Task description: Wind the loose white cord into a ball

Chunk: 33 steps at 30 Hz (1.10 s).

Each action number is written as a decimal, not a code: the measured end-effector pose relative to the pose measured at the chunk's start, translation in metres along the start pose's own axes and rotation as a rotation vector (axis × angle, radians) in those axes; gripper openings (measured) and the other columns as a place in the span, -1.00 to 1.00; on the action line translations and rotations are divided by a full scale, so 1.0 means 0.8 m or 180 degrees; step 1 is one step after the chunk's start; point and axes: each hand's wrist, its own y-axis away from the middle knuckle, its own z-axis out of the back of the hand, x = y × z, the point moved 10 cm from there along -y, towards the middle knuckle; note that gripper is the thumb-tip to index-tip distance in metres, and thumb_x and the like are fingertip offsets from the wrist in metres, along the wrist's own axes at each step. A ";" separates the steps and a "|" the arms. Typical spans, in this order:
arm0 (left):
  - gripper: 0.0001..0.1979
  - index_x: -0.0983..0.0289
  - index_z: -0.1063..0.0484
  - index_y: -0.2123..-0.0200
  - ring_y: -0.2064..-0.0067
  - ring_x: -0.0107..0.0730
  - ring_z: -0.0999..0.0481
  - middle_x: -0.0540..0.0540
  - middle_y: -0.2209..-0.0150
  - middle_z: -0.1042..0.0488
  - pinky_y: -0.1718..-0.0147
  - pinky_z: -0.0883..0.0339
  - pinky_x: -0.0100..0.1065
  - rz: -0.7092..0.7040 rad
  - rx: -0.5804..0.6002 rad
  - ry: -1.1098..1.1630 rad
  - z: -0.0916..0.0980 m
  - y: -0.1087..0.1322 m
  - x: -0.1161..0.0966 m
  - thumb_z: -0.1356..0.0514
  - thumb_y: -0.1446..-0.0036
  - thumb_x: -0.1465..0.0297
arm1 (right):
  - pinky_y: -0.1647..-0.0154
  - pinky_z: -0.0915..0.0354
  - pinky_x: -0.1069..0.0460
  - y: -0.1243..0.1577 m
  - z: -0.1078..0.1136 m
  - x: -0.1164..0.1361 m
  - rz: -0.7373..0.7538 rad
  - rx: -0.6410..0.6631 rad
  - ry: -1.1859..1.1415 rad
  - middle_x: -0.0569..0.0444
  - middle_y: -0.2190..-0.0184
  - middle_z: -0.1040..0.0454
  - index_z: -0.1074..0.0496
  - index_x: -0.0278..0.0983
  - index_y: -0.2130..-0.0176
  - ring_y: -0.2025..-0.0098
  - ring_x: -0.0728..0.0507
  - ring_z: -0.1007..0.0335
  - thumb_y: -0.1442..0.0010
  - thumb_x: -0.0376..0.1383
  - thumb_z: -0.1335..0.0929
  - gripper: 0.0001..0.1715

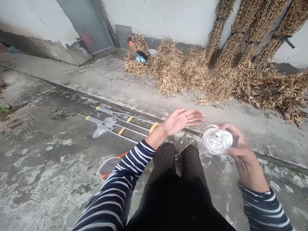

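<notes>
My right hand (237, 141) is closed around the right side of a ball of white cord (216, 139), held above the concrete in front of my right knee. The cord is wound in many turns, with a small knob of windings at its centre. Just left of it, my left hand (184, 121) is stretched out with the palm showing and fingers extended, holding nothing. A gap separates its fingertips from the cord. Both forearms are in dark sleeves with white stripes.
A pair of crutches (108, 123) with yellow grips lies on the concrete, a clear plastic bag (104, 127) by them. An orange-edged bag (109, 166) sits beside my left arm. Dry plant bundles (250, 35) lean on the wall above heaped stalks (170, 67); blue gloves (141, 57) rest there.
</notes>
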 end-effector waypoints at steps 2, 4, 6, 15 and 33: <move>-0.45 0.29 -0.56 -0.10 -0.27 -0.08 -0.55 0.31 -0.26 -0.54 -0.24 -0.37 -0.09 -0.0097 0.0059 -0.0104 -0.004 0.001 -0.001 0.04 -0.36 0.10 | 0.19 -0.48 -0.10 0.000 0.002 0.000 0.0018 -0.0011 -0.0055 -0.01 -0.03 -0.61 -0.55 -0.11 0.13 0.01 -0.33 -0.58 0.30 -0.26 -0.71 -0.30; -0.47 0.25 -0.56 -0.12 -0.28 -0.09 -0.53 0.30 -0.27 -0.53 -0.25 -0.36 -0.09 -0.0187 0.0114 -0.0284 -0.007 0.002 0.000 -0.01 -0.36 0.08 | 0.17 -0.48 -0.11 0.000 0.003 -0.001 0.0029 0.0036 -0.0109 -0.02 -0.05 -0.61 -0.56 -0.11 0.12 0.00 -0.34 -0.58 0.30 -0.26 -0.71 -0.29; -0.53 0.23 -0.57 -0.13 -0.28 -0.10 -0.53 0.29 -0.26 -0.54 -0.27 -0.33 -0.10 -0.0300 0.0123 -0.0568 -0.009 0.001 0.002 -0.15 -0.32 0.09 | 0.14 -0.49 -0.11 -0.001 0.001 -0.001 0.0019 0.0113 -0.0105 -0.02 -0.09 -0.60 -0.56 -0.11 0.09 -0.05 -0.34 -0.57 0.28 -0.29 -0.71 -0.28; -0.56 0.37 -0.67 0.16 0.13 -0.32 -0.61 0.18 0.19 -0.69 0.05 -0.41 -0.28 -0.0058 -0.0166 -0.1690 -0.011 -0.023 0.037 -0.50 -0.01 0.14 | 0.06 -0.43 -0.10 -0.005 -0.006 0.010 -0.0059 -0.0081 0.0155 0.02 -0.01 -0.58 -0.58 -0.12 0.15 -0.01 -0.27 -0.50 0.29 -0.28 -0.72 -0.33; -0.77 0.30 -0.53 0.44 0.27 -0.41 -0.52 0.06 0.34 -0.59 0.22 -0.29 -0.42 -0.0707 -0.0902 -0.4034 0.055 -0.025 -0.012 -0.19 -0.24 0.36 | 0.14 -0.41 -0.01 -0.008 0.013 -0.001 0.0044 -0.0315 -0.0342 0.10 0.00 -0.54 -0.63 -0.08 0.17 0.01 -0.18 -0.43 0.41 -0.37 -0.71 -0.27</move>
